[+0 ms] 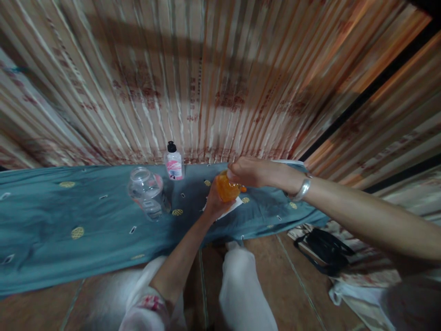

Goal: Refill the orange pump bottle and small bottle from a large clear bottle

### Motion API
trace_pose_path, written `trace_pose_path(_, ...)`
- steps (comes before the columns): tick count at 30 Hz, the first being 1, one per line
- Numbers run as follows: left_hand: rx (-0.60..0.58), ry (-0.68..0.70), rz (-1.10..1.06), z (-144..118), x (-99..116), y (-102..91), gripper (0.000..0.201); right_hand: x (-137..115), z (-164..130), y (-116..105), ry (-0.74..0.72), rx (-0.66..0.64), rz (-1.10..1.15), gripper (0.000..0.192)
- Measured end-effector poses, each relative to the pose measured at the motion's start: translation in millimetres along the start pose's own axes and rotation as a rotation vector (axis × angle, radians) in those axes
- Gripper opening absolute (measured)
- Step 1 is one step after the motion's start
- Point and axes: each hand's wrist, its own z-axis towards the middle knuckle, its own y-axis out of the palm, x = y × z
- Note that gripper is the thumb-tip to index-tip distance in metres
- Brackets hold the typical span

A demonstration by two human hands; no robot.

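A see-through orange container [227, 187] is held over the table's right half, probably a bottle or jar; its exact kind is hard to make out. My left hand [215, 202] wraps around its side from below. Over its upper end, my right hand [244, 169] is closed with bent fingers, which hide the top. A small orange tip pokes out just beneath the right hand. Under the left hand lies a flat white piece [231, 209], perhaps paper, partly covered.
A blue-green cloth [103, 216] with pineapple prints covers the table. On it stand a clear plastic jar without a lid [146, 191] and a clear bottle with black cap and pink label [174, 165]. Patterned curtains [179, 82] hang behind. A black bag [325, 248] sits at lower right.
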Motion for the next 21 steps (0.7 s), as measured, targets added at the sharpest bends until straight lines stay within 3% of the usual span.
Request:
trace_pose_path(5,0.007,0.007,-0.024,-0.4,3.1,1.3,0.083,4.4,-1.9,-4.7,-0.008,0.016,0.043,0.025)
trace_pose_path(12,0.016,0.003,-0.012,-0.8,2.3,0.6,0.075,14.2,4.6,3.8,-0.133,0.048,0.09,0.018)
trace_pose_path(17,0.02,0.004,-0.013,-1.8,7.5,0.0,0.068,-0.9,4.5,-1.6,-0.055,-0.019,-0.033,0.024)
trace_pose_path(21,0.014,0.002,-0.049,-0.9,11.8,0.4,0.073,-11.7,1.7,-12.3,-0.008,-0.043,-0.119,0.025)
